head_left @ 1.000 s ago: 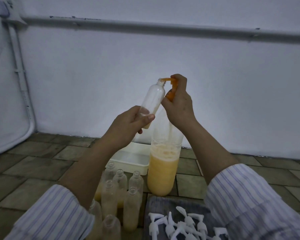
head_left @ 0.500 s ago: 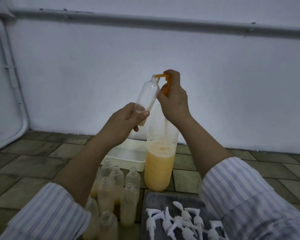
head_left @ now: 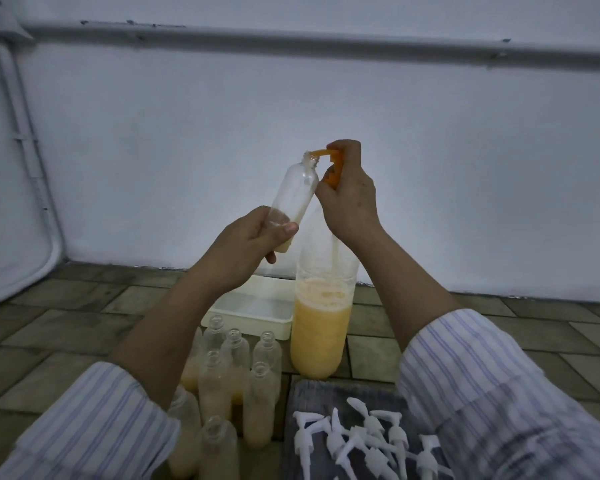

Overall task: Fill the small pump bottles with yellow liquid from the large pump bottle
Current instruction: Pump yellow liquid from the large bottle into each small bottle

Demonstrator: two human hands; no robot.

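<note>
Compared with a second ago the small bottle shows slightly more yellow at its base; filling has barely begun. Left hand grips its lower end, tilted, mouth under the orange pump head. Right hand stays wrapped on that pump, above the large bottle. Part-filled bottles stand below the left forearm.

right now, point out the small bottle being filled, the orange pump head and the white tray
small bottle (head_left: 294,192), head view, on its clear body
orange pump head (head_left: 333,168), head view, on its collar below the spout
white tray (head_left: 253,308), head view, on its bare floor
</note>
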